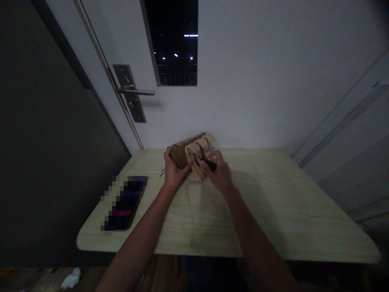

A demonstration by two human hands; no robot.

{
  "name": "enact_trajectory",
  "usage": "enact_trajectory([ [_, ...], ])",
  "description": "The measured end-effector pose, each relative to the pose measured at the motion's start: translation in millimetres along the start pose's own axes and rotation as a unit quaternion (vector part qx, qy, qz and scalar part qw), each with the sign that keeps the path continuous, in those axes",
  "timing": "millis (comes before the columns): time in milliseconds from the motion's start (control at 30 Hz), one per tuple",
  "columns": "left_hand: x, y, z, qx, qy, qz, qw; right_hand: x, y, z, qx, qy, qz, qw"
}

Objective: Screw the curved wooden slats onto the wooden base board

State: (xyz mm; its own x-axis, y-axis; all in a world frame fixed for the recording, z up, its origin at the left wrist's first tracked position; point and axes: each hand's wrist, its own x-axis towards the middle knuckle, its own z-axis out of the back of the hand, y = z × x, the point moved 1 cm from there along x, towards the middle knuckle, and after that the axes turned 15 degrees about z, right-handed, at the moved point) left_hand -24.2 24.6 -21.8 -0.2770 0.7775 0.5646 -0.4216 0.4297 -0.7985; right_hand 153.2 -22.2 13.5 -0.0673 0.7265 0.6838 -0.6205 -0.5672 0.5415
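Right hand (219, 172): is gripping a dark-handled tool (210, 164), its tip apparently meeting the wooden assembly (179, 157).
Left hand (176, 172): is clasping the assembly, holding it tilted over the table (206, 227).
Tip: could be skidding toward the left hand's thumb, if pressure slants.

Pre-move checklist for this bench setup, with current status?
1. Left hand gripping brown block: ok.
2. Right hand holding black-handled tool: ok.
3. Tool tip pointed at pale wooden part: ok.
4. Tip properly seated: cannot tell, too small.
5. Thin metal pins beside left hand, loose or attached: cannot tell.
6. Phone apart from both hands: ok, lying on the left.
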Motion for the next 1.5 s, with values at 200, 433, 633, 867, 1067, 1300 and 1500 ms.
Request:
enact_trajectory([
  [200,-1.0,-2.2,0.5,0.011,0.002,0.006,1.0,-0.5,-4.7,-0.3,0.025,0.01,0.023,0.999],
  [433,-1.0,-0.9,-0.5,0.011,0.006,0.003,1.0,0.8,-0.9,1.9,-0.072,0.007,0.021,0.997],
  [633,-1.6,0.0,-0.6,0.015,0.007,-0.004,1.0,-0.7,0.2,-1.8,-0.034,0.005,0.004,0.999],
  [867,-0.7,1.5,-1.2,0.02,0.007,-0.018,1.0,-2.0,-2.0,-3.1,-0.01,-0.001,0.008,1.0],
  [1067,-0.2,1.2,-0.7,0.021,0.009,-0.022,1.0,-1.5,-6.5,-4.6,-0.015,0.02,-0.01,1.0],
  [1300,-1.7,-4.6,1.2,0.018,0.013,-0.002,1.0,-2.2,-3.8,-5.7,-0.016,0.01,0.014,1.0],
  [1500,-0.8,-2.2,0.6,0.024,0.009,-0.011,1.0,-3.2,-6.2,-1.5,-0.056,0.041,0.043,0.997],
])
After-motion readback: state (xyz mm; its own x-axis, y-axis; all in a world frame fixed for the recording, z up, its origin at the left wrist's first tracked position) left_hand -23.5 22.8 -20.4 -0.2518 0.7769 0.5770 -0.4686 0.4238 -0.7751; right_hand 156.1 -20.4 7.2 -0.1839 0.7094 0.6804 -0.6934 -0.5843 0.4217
